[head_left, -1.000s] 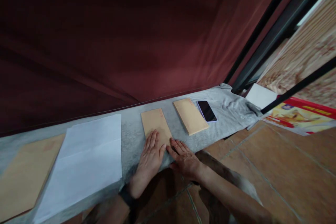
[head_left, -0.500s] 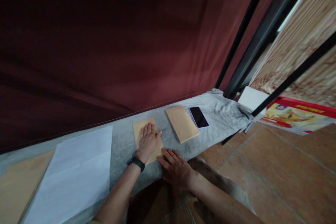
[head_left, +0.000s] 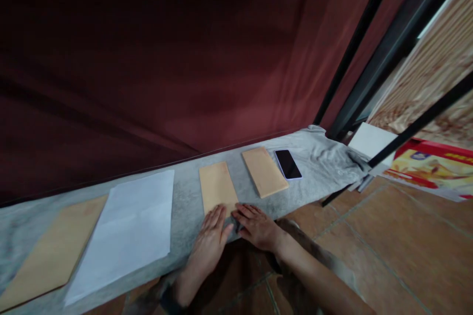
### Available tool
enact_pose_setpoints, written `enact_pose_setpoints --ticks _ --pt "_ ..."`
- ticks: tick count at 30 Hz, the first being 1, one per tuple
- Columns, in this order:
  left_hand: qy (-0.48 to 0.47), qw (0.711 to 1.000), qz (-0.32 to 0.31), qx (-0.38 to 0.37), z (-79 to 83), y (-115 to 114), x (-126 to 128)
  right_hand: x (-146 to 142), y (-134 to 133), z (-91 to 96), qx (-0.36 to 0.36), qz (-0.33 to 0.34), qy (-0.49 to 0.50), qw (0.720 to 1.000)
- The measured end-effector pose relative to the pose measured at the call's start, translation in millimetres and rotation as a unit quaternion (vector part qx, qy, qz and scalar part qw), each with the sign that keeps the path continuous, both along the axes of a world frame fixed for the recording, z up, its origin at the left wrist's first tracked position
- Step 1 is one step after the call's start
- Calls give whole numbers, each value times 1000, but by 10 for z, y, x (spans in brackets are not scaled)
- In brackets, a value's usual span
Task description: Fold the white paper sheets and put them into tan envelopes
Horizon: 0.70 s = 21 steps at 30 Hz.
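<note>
A tan paper envelope (head_left: 218, 183) lies flat on the grey cloth of a narrow bench. My left hand (head_left: 211, 234) rests on its near end, fingers stretched out and thumb apart. At the envelope's near right corner my right hand (head_left: 254, 224) lies palm down, fingertips touching the edge. Its fingers are extended and hold nothing that shows. Just to the right is a stack of similar tan envelopes (head_left: 265, 172), with a dark-screened phone (head_left: 288, 164) beside it.
White paper sheets (head_left: 129, 231) and a larger tan envelope pile (head_left: 55, 251) lie on the bench's left part. A dark red curtain (head_left: 185, 83) hangs behind. Black poles (head_left: 358, 39) stand at right, near a red and yellow printed box (head_left: 436, 167) on the tiled floor (head_left: 402, 231).
My left hand has slid back from the middle of the envelope to its near end, uncovering most of it. My right hand stays near the corner. The view has shifted slightly left.
</note>
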<state>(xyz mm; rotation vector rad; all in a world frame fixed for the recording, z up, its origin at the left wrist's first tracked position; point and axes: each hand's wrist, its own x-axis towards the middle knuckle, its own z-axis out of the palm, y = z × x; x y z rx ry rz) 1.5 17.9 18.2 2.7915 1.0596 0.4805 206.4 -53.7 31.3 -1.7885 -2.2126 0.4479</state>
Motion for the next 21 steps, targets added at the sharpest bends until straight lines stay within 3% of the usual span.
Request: enact_pose_setpoints --ticks 4,9,14,21 --pt "1 998 7 60 -143 -244 -45 -16 35 101 7 -9 12 1000" --pt "8 996 31 81 -197 -326 44 -173 -9 125 29 -11 3 1000" --pt "18 996 64 58 -136 -336 2 -208 -82 31 43 -4 -31 999" --pt "40 991 121 29 48 -314 -168 23 -169 -29 49 -43 -52 997"
